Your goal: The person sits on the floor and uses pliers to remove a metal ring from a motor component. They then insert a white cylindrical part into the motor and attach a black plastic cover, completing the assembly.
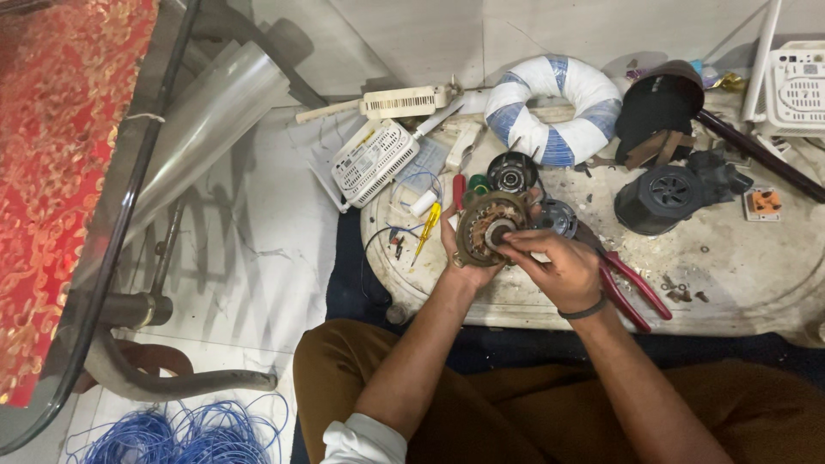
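Note:
My left hand (464, 262) cups a round motor stator (483, 228) with copper windings from below and behind, holding it up over the low white worktop (739, 283). My right hand (559, 266) reaches across it, fingertips pinched at the metal hub (498, 234) in the stator's middle. A dark band sits on my right wrist. Just behind the stator lie a black round motor cover (512, 172) and a grey round part (559, 216). Red-handled pliers (632, 288) rest on the worktop right beside my right hand.
A yellow screwdriver (427, 228), a red-handled tool (459, 191), a white-and-blue wound ring (554, 107), black motor housings (666, 198), white vented boxes (374, 159) and small screws (679, 292) lie around. A glass table edge (129, 198) stands left; blue wire coils (180, 434) lie on the floor.

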